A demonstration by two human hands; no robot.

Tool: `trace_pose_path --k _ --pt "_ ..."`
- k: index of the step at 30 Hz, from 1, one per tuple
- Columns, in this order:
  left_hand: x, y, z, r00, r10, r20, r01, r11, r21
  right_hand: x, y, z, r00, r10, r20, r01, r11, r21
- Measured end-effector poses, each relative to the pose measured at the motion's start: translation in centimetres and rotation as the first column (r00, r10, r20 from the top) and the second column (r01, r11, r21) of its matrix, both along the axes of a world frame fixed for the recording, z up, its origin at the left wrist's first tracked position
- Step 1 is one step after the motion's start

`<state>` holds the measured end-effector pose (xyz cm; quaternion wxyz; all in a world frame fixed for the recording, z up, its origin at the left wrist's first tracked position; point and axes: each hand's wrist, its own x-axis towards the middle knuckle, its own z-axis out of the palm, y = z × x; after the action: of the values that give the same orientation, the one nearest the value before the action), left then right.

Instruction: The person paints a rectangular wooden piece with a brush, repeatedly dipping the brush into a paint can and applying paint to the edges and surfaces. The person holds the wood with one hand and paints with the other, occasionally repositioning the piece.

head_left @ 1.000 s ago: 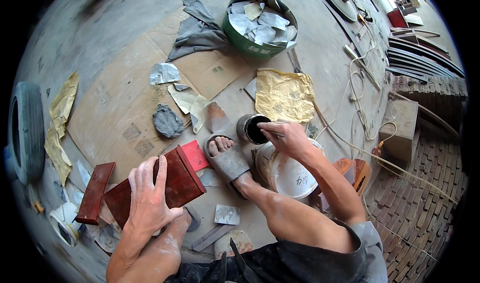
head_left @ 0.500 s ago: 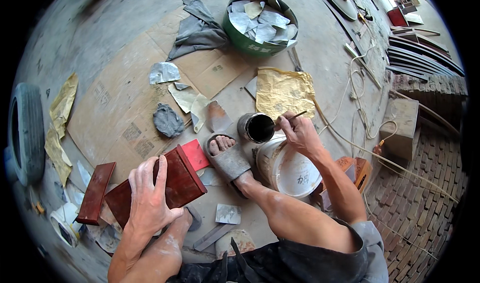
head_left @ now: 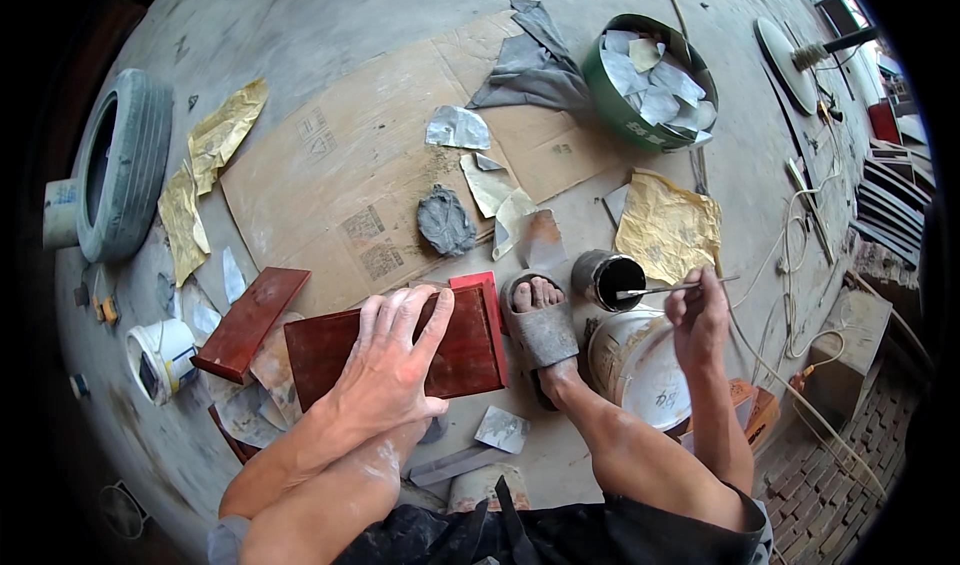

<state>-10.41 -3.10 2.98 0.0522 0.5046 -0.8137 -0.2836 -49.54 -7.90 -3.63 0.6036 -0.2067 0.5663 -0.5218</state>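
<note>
My left hand (head_left: 400,355) grips a glossy dark red wooden box-like piece (head_left: 465,355), thumb on the near side and fingers across its face. The piece is held above my left knee. In my right hand (head_left: 700,310) is a slim brush (head_left: 655,291), pinched between thumb and fingers. Its tip is over the rim of a black-coated can (head_left: 590,275) with a dark inside. Beside the can stands a white lidded bucket (head_left: 655,380). A bright red flat piece (head_left: 490,290) shows behind the held piece's right end.
Another dark red wooden board (head_left: 255,320) lies at the left, near a small white pail (head_left: 165,350) and a tyre (head_left: 135,165). Cardboard (head_left: 300,195) bears a grey cloth lump (head_left: 445,220). Farther off is a green tub (head_left: 625,115) of sandpaper scraps. Cables (head_left: 800,225) run along the right.
The brush has come up out of the can, its tip now showing at the rim. My left hand has turned the wooden piece more level. The whole view has swung left.
</note>
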Motion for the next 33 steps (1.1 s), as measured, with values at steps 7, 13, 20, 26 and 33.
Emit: trace_pose_path --k 7,13,20,26,33 --pt "0.2 0.2 0.3 0.998 -0.048 -0.028 0.049 0.998 0.028 5.7 1.6 0.1 0.962 0.235 0.139 -0.240 0.971 0.021" --pt "0.3 0.3 0.5 0.998 -0.058 -0.011 0.058 0.998 0.005 7.5 1.7 0.1 0.931 0.357 0.069 -0.351 0.932 -0.084" --pt "0.6 0.4 0.6 0.998 -0.066 0.010 0.066 0.998 -0.003 8.2 2.0 0.0 0.920 0.385 0.078 -0.381 0.922 -0.060" --pt "0.6 0.4 0.6 0.997 -0.073 0.010 0.073 0.997 -0.003 8.4 2.0 -0.1 0.918 0.393 0.050 -0.390 0.919 -0.055" --pt "0.4 0.4 0.7 0.997 -0.073 0.012 0.073 0.997 0.007 8.6 1.8 -0.1 0.922 0.382 0.063 -0.379 0.924 -0.054"
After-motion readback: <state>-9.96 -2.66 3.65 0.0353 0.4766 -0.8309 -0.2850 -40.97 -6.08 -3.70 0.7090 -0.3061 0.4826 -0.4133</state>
